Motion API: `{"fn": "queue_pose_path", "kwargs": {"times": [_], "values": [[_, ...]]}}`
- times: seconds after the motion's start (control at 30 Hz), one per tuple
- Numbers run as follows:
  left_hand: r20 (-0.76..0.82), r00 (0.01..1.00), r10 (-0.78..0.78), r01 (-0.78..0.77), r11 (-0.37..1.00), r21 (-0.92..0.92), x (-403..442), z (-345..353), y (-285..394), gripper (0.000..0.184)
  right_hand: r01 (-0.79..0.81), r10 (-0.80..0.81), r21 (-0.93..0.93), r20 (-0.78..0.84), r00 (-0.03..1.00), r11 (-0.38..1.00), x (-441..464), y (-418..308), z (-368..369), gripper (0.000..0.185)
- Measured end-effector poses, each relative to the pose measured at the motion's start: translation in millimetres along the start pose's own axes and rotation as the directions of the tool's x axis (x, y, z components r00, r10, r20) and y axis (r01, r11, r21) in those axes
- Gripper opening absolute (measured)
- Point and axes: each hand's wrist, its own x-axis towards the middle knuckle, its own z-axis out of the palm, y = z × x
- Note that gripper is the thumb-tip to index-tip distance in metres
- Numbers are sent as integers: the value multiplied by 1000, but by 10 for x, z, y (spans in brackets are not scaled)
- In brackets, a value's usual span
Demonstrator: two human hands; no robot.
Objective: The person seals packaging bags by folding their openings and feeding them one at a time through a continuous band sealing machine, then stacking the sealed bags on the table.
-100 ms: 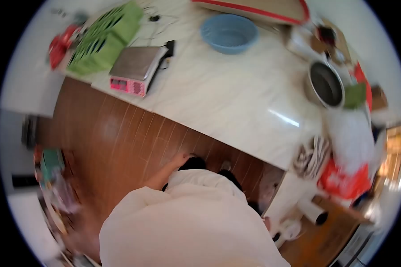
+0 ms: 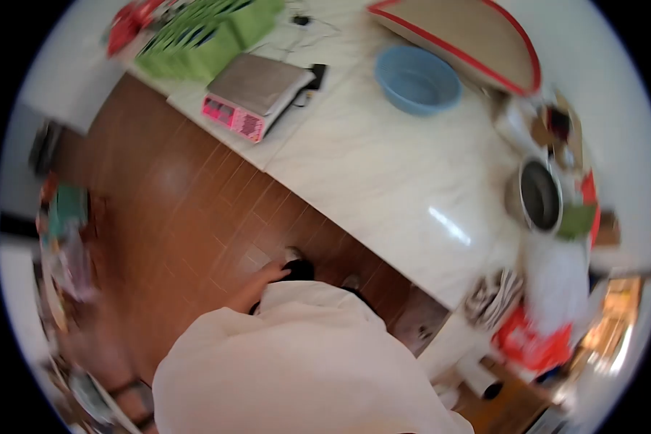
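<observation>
Pink-fronted and metal-topped, the scale [image 2: 262, 83] is sitting by the edge of the table [image 2: 354, 170]. The left hand [image 2: 273, 272] is hanging by the trousers [image 2: 299, 272], openness and hold unclear; the right hand is escaping view.

The shirt [image 2: 304, 362] is off-white, the trousers [image 2: 299, 271] black, the basin [image 2: 418, 81] blue.

The left hand [image 2: 273, 272] hangs beside a dark trouser leg [image 2: 299, 271], above the brown floor [image 2: 188, 224]. On the pale counter [image 2: 354, 173] sit a scale [image 2: 260, 83], with a green basket [image 2: 210, 47] just beside it, a blue basin [image 2: 418, 81] near a red-edged board [image 2: 477, 43], and a metal pot [image 2: 539, 197]. A striped cloth [image 2: 493, 298] lies near a red bag [image 2: 529, 343] and a whitish plastic bag [image 2: 557, 278].
</observation>
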Motion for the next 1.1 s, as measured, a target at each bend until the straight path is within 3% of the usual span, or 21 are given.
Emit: {"fn": "queue_pose_path", "kwargs": {"times": [0.03,0.07,0.13,0.17,0.23,0.27,0.33,0.37,0.43,0.47,0.5,0.53,0.57,0.63,0.7,0.77,0.87,0.9,1.0,1.07,1.1], "values": [[3,1000,-23,23,997,70,17,-714,-645,51,64,-64,0,-51,997,998,-37,-1467,197,31],[-27,998,-57,56,998,-26,15,-536,-768,51,237,-245,-136,-46,968,962,316,-1834,-194,29],[-102,969,-223,206,966,-153,-409,-565,-1247,51,460,-492,-232,-105,864,857,299,-2492,-18,22],[-168,951,-259,210,942,-263,-350,-643,-1472,51,686,-753,-325,-171,635,652,874,-3253,-48,20],[-146,952,-269,164,852,-496,27,-130,-1585,51,602,-720,-454,-142,679,657,1250,-3163,-466,19],[-151,942,-299,160,798,-580,23,-109,-1773,51,700,-795,-415,-104,598,581,1253,-4153,-257,19],[-96,942,-321,157,677,-719,109,37,-2021,51,696,-759,-439,48,650,568,1600,-4390,-60,18],[-108,940,-323,109,585,-804,98,17,-2108,51,733,-800,-498,122,587,463,1550,-5031,259,20],[-58,953,-298,76,419,-905,120,-151,-2257,51,683,-746,-552,156,647,477,1619,-5255,635,21],[-50,964,-263,31,297,-954,114,-318,-2426,51,687,-684,-567,271,677,455,1571,-5711,1101,24],[-33,974,-223,2,153,-988,135,-452,-2505,51,672,-572,-593,391,721,442,1550,-5995,1507,28],[-35,982,-184,-34,4,-999,77,-479,-2504,51,663,-569,-602,381,728,445,1513,-6041,1409,28],[-65,976,-207,-86,-94,-992,-184,-623,-2510,52,742,-615,-545,445,651,391,1312,-6344,1515,30],[-75,989,-128,-117,-363,-924,-400,-1008,-2600,52,731,-476,-602,564,674,321,1144,-6637,1883,34],[-120,984,-134,-171,-486,-857,-570,-1560,-2751,52,779,-526,-561,589,613,280,963,-7141,2145,31],[-166,968,-190,-241,-495,-835,-430,-1984,-3126,52,883,-634,-392,620,461,259,837,-7725,2270,28],[-345,873,-345,-465,-377,-801,178,-2338,-4052,55,881,-727,-388,519,451,270,725,-8612,2396,28],[-369,820,-436,-527,-327,-784,38,-2773,-4230,50,903,-778,-378,497,386,206,743,-8931,2429,26],[-520,556,-648,-776,-182,-603,-444,-4413,-4806,32,930,-841,-141,398,366,338,711,-9981,2463,24],[-621,296,-726,-839,114,-533,-779,-5443,-5122,27,933,-880,-111,309,361,344,552,-10759,2435,21],[-667,175,-724,-868,207,-452,-1020,-5956,-5155,25,949,-913,13,277,299,315,631,-11135,2469,20]]}}
